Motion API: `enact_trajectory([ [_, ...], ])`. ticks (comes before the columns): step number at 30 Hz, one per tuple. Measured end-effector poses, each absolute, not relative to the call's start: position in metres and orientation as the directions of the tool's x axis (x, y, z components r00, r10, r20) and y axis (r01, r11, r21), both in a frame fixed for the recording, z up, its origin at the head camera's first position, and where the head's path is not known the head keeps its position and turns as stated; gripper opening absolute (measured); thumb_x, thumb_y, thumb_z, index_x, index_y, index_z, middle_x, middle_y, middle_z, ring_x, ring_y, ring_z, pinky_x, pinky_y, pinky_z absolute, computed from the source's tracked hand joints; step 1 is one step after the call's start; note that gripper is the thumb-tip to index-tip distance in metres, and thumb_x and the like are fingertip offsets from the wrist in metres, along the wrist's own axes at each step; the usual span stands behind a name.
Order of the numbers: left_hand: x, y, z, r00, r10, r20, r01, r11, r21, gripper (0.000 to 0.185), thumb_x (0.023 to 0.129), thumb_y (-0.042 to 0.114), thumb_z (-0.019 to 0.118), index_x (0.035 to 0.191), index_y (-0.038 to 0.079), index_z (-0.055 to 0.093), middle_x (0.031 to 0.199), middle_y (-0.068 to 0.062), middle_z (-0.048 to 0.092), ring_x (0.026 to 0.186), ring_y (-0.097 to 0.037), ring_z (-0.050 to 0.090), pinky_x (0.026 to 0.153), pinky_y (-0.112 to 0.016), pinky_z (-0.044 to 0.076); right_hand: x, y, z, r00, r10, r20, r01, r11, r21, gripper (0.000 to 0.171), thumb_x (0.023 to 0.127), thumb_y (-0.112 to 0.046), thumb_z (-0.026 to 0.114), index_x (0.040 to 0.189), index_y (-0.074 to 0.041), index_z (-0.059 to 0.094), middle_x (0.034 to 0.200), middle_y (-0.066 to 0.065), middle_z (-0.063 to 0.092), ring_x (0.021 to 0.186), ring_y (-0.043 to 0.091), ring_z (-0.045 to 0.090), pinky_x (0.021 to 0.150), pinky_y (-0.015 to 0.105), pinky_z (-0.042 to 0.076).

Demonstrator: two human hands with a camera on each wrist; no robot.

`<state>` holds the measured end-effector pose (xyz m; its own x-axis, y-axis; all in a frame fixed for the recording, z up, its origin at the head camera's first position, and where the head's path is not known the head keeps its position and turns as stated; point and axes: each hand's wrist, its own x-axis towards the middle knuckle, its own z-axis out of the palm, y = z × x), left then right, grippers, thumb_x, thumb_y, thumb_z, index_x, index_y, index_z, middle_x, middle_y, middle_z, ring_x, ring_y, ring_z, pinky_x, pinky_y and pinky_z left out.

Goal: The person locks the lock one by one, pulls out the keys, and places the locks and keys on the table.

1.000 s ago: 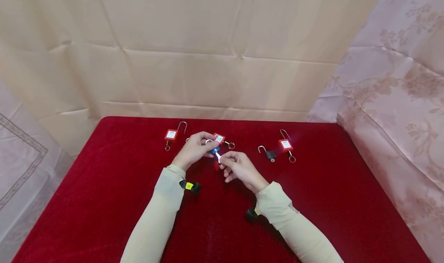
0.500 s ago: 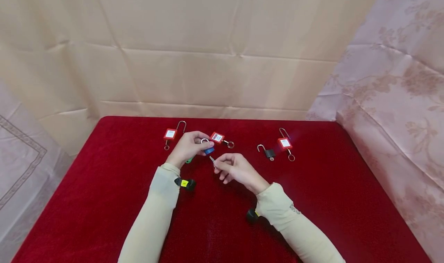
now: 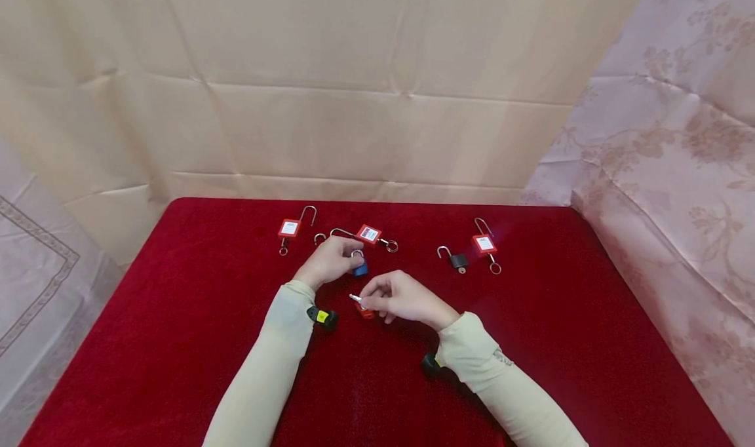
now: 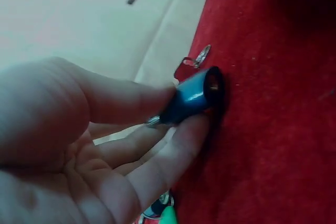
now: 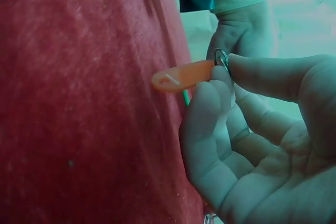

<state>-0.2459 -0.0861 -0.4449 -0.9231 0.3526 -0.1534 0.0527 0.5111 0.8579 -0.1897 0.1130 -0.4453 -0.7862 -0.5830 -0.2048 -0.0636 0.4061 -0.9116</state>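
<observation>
My left hand point(image 3: 330, 261) pinches a small blue padlock point(image 3: 360, 268) between thumb and fingers. In the left wrist view the keyhole end of this padlock point(image 4: 213, 83) faces away from the palm. Lower and to the right, my right hand point(image 3: 407, 297) pinches a small key point(image 3: 355, 298) that points left, apart from the padlock. A red-orange tag point(image 3: 365, 313) hangs below those fingers. The right wrist view shows the orange tag point(image 5: 189, 75) with a metal ring point(image 5: 221, 57) at the fingertips; the key's blade is hidden there.
Red padlocks with white labels lie on the red cloth, at the left point(image 3: 289, 229), behind my left hand point(image 3: 369, 234) and at the right point(image 3: 485, 243), their shackles raised. A black padlock point(image 3: 459, 261) lies right of centre. Beside my left fingers a green tag point(image 4: 168, 215) shows.
The key was at the padlock's bottom and has come away from it. My right hand has dropped slightly with the key, which now points left. My left hand moved left, then back right and lower.
</observation>
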Motion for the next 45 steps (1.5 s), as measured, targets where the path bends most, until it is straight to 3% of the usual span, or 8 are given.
enact_trajectory([
  [12, -0.250, -0.075, -0.443, -0.949, 0.304, -0.084, 0.129, 0.618, 0.775, 0.041, 0.095, 0.006, 0.069, 0.133, -0.007, 0.062, 0.121, -0.020, 0.070, 0.115, -0.028, 0.066, 0.100, -0.042, 0.050, -0.188, 0.115, -0.448, -0.761, -0.613, -0.212, -0.138, 0.472, -0.871, 0.009, 0.095, -0.012, 0.071, 0.098, -0.006, 0.077, 0.075, 0.001, 0.071, 0.056, 0.012, 0.062, 0.053, 0.028, 0.055],
  [18, -0.249, -0.071, -0.441, -0.952, 0.301, -0.052, 0.161, 0.640, 0.751, 0.038, 0.096, 0.006, 0.069, 0.131, -0.006, 0.064, 0.121, -0.018, 0.070, 0.111, -0.026, 0.068, 0.097, -0.041, 0.052, -0.187, 0.115, -0.450, -0.786, -0.588, -0.191, -0.152, 0.484, -0.862, 0.009, 0.094, -0.012, 0.072, 0.099, -0.005, 0.076, 0.075, 0.001, 0.071, 0.056, 0.014, 0.065, 0.053, 0.031, 0.057],
  [25, -0.247, -0.071, -0.440, -0.958, 0.286, -0.037, 0.168, 0.659, 0.733, 0.039, 0.094, 0.007, 0.073, 0.130, -0.004, 0.065, 0.115, -0.016, 0.073, 0.096, -0.022, 0.070, 0.089, -0.039, 0.055, -0.186, 0.116, -0.449, -0.791, -0.577, -0.204, -0.118, 0.471, -0.874, 0.010, 0.093, -0.010, 0.073, 0.101, -0.003, 0.075, 0.079, 0.002, 0.070, 0.060, 0.015, 0.065, 0.054, 0.033, 0.058],
  [31, -0.249, -0.072, -0.441, -0.957, 0.288, -0.033, 0.171, 0.653, 0.738, 0.039, 0.094, 0.007, 0.072, 0.131, -0.004, 0.065, 0.119, -0.016, 0.071, 0.100, -0.023, 0.070, 0.090, -0.040, 0.055, -0.189, 0.118, -0.447, -0.795, -0.578, -0.183, -0.152, 0.482, -0.863, 0.012, 0.094, -0.012, 0.073, 0.103, -0.004, 0.075, 0.080, 0.002, 0.070, 0.060, 0.015, 0.064, 0.054, 0.033, 0.058],
  [36, -0.249, -0.078, -0.440, -0.972, 0.237, 0.011, 0.161, 0.627, 0.762, 0.039, 0.094, 0.006, 0.072, 0.130, -0.002, 0.065, 0.121, -0.016, 0.070, 0.102, -0.026, 0.069, 0.091, -0.041, 0.054, -0.204, 0.130, -0.442, -0.861, -0.498, -0.108, -0.208, 0.536, -0.818, 0.015, 0.095, -0.014, 0.072, 0.107, -0.005, 0.074, 0.081, 0.004, 0.071, 0.059, 0.017, 0.064, 0.054, 0.032, 0.056],
  [40, -0.255, -0.085, -0.436, -0.978, 0.199, 0.056, 0.172, 0.629, 0.759, 0.041, 0.093, 0.003, 0.071, 0.131, -0.004, 0.063, 0.123, -0.020, 0.069, 0.107, -0.031, 0.068, 0.094, -0.043, 0.053, -0.227, 0.138, -0.436, -0.928, -0.372, -0.022, -0.220, 0.593, -0.775, 0.021, 0.095, -0.015, 0.072, 0.113, -0.005, 0.073, 0.093, 0.005, 0.073, 0.069, 0.018, 0.066, 0.064, 0.033, 0.057],
  [45, -0.270, -0.093, -0.432, -0.972, 0.229, 0.044, 0.199, 0.719, 0.666, 0.043, 0.091, -0.001, 0.066, 0.134, -0.005, 0.061, 0.131, -0.022, 0.064, 0.123, -0.035, 0.060, 0.103, -0.048, 0.047, -0.255, 0.136, -0.435, -0.960, -0.278, 0.016, -0.197, 0.638, -0.745, 0.032, 0.097, -0.019, 0.070, 0.124, -0.004, 0.069, 0.107, 0.008, 0.074, 0.091, 0.019, 0.069, 0.082, 0.036, 0.055],
])
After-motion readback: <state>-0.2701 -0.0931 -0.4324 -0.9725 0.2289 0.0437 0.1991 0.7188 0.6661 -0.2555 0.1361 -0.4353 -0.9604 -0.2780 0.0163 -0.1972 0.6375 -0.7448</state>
